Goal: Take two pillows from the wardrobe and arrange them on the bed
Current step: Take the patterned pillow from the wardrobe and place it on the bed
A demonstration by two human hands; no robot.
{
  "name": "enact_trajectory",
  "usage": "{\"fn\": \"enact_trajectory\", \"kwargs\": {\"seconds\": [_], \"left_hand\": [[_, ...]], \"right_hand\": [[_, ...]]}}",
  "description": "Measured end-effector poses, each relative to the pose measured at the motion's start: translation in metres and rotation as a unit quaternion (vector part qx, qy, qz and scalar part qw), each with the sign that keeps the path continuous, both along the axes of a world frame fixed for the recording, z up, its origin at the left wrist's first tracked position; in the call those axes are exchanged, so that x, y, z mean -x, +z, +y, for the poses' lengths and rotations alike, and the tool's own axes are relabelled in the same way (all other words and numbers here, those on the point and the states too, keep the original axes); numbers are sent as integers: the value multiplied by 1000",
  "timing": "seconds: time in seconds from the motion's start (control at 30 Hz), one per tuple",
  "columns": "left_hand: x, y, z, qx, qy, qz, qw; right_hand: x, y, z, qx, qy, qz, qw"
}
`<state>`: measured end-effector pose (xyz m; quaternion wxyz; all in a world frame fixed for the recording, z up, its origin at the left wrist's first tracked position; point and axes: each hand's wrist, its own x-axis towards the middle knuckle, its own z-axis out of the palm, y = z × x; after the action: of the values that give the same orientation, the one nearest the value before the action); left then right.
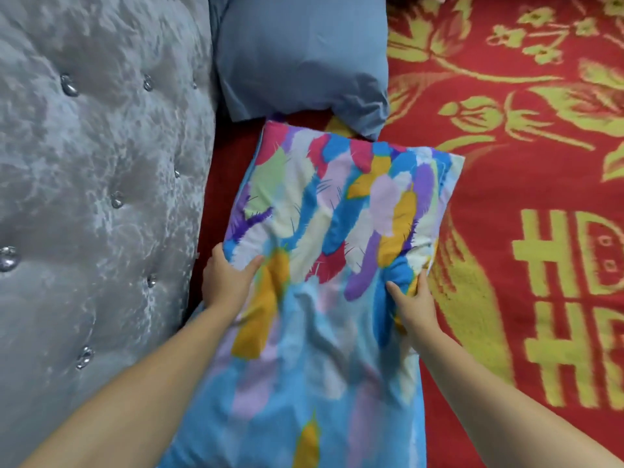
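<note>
A colourful feather-print pillow lies on the bed beside the headboard, its loose cover trailing toward me. My left hand grips its left edge, thumb on top. On the opposite edge, my right hand pinches the fabric. A plain blue-grey pillow rests farther up the bed against the headboard, its near corner touching the colourful pillow's far end.
A grey tufted velvet headboard with crystal buttons fills the left side. A red bed cover with a yellow floral pattern spreads to the right of both pillows.
</note>
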<state>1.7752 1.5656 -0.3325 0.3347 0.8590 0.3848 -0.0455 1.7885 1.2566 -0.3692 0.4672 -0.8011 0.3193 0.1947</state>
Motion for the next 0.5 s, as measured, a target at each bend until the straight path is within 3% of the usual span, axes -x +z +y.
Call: {"fn": "enact_trajectory", "kwargs": {"seconds": [0.1,0.2,0.37,0.5], "left_hand": [[-17,14,5,-18,72,-67,995],[-40,12,24,-48,73,-83,993],[-32,-18,33,-34,14,122,992],[13,-38,23,16,62,160,985]], "right_hand": [[-44,22,20,-26,-3,-85,996],[-103,34,31,40,90,-101,990],[-109,24,21,65,318,86,942],[-50,11,6,36,294,89,951]]}}
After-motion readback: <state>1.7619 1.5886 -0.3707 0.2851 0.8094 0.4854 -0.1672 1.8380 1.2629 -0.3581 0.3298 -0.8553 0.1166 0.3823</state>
